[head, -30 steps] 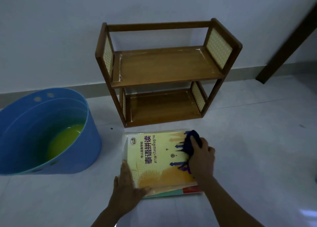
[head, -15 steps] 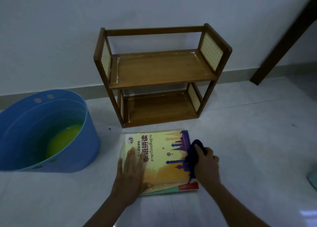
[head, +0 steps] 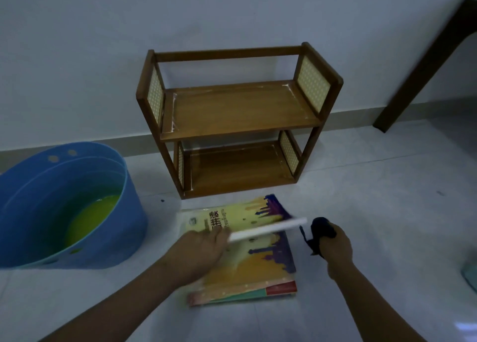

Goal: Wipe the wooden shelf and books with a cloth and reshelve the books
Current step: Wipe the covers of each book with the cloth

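Note:
An empty two-tier wooden shelf [head: 240, 109] stands on the floor against the wall. In front of it lies a small stack of books [head: 258, 272] with yellow and purple covers. My left hand [head: 198, 248] grips the top book [head: 247, 212] at its near edge and tilts it up, so its white page edge shows. To the right of the stack, my right hand [head: 335, 248] holds a bunched dark cloth [head: 320, 229], lifted off the books.
A large blue tub [head: 129, 228] with yellow-green liquid sits left of the shelf. A dark wooden furniture leg [head: 423, 65] slants at the upper right. A pale teal object [head: 471, 272] pokes in at the right edge. The floor is light tile.
My right hand has drawn the cloth off the cover to the right. My left hand went from lying flat on the cover to lifting the top book off the stack.

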Available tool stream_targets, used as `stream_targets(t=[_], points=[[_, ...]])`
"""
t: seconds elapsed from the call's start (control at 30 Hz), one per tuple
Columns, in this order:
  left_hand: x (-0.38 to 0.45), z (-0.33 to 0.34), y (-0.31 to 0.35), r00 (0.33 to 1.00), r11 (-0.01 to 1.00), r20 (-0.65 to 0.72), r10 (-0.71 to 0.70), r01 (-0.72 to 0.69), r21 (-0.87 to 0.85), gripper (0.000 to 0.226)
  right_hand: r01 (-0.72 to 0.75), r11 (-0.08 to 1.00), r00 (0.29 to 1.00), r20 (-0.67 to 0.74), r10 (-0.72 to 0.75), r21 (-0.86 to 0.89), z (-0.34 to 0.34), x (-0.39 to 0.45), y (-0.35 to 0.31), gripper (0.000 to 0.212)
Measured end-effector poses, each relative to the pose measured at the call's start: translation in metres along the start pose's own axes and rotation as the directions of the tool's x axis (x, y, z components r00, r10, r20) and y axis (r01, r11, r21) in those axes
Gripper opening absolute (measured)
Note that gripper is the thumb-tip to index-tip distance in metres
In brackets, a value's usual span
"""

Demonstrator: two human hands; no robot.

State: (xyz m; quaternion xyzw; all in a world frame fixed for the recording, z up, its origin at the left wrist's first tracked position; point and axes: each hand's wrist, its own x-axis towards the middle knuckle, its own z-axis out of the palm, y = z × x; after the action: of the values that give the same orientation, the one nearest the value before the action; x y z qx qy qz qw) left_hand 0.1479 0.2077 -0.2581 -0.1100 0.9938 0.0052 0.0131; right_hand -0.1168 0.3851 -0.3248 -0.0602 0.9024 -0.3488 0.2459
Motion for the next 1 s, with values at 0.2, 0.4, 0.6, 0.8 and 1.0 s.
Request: stream_targets(t=[0.2,0.4,0.6,0.8,1.0], points=[[0.021,-0.059,-0.006,0.887,0.638,-0.013,-0.461,0.322,-0.699,0.019,0.046,0.991,0.981,-0.194,-0.020,0.127,-0.018,0.014,-0.021,0.024],[0.000,0.015,0.011,0.728,0.249,0.278,-0.627,0.525,-0.814,0.032,0.314,0.933,0.926,-0.273,-0.260,0.174,-0.010,-0.011,-0.059,0.042],[-0.038,0.074,-0.009,0.753,0.606,0.214,-0.623,0.637,-0.477,0.044,0.549,0.803,0.818,-0.049,-0.573,-0.231,0.048,-0.038,-0.038,0.054],[-0.047,0.095,-0.042,0.859,0.846,0.367,-0.356,0.463,-0.263,0.078,0.908,0.334,0.405,0.321,-0.856,-0.253,0.131,-0.141,0.004,0.041],[-0.047,0.098,-0.040,0.842,0.855,0.400,-0.362,0.470,-0.217,0.084,0.910,0.245,0.370,0.388,-0.844,-0.334,0.108,-0.077,-0.024,0.043]])
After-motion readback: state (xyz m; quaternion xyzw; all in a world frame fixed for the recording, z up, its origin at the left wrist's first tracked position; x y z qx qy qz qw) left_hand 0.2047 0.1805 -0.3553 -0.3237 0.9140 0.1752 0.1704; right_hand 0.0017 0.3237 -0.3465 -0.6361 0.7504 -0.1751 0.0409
